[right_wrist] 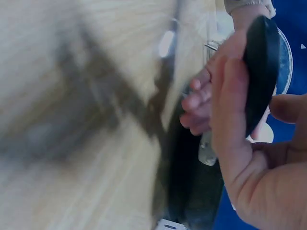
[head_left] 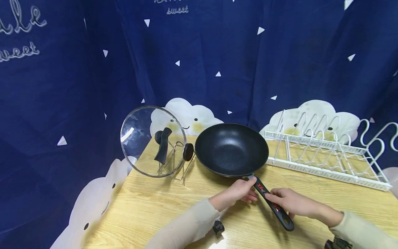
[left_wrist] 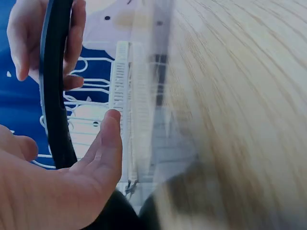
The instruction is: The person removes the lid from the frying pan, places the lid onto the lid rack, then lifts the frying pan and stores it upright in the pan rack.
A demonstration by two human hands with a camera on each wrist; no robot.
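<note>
1. My right hand (head_left: 289, 202) grips the handle (head_left: 280, 214) toward its free end.
2. My left hand (head_left: 237, 192) lays its thumb on the handle's other end; whether its fingers pinch, I cannot tell.
3. The pan (head_left: 231, 148) sits just beyond my left hand, the rack (head_left: 329, 174) beyond my right.
4. The step looks like two-handed control of the pan; any next move calls for a firm, level hold.

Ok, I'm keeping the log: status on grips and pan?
Left grip on handle near pan, right grip farther down. Pan open side up. Lid close left, rack close right.
</note>
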